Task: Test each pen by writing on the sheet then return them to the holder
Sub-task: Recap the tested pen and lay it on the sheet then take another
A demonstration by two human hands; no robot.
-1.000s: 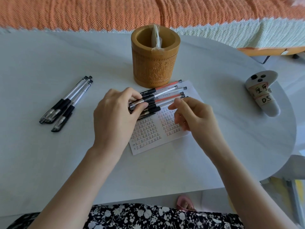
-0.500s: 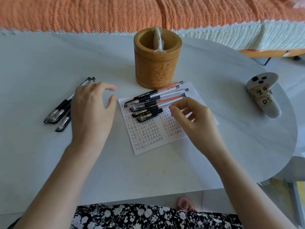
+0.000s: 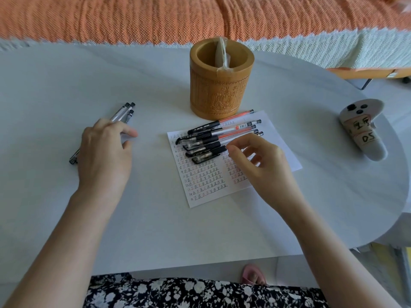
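Observation:
Several capped gel pens (image 3: pixel 213 138), black and red, lie side by side across the top of the written sheet (image 3: pixel 206 185). Just behind them stands the carved bamboo holder (image 3: pixel 222 85), with only a clear plastic wrapper inside. Three more black pens (image 3: pixel 123 112) lie to the left on the table. My left hand (image 3: pixel 104 156) lies over their middle, fingers bent down onto them; only their ends show. My right hand (image 3: pixel 260 165) hovers over the sheet, fingers loosely curled, thumb tip beside the nearest pens, holding nothing.
A white controller (image 3: pixel 364 132) with handwritten labels lies near the table's right edge. The round white table (image 3: pixel 55 85) curves away at the right and front. An orange blanket (image 3: pixel 155 16) lies behind it. A pink slipper (image 3: pixel 253 274) shows below.
My left hand let go of the pen bundle on the sheet and moved left onto the three pens there. My right hand stayed by the pens on the sheet.

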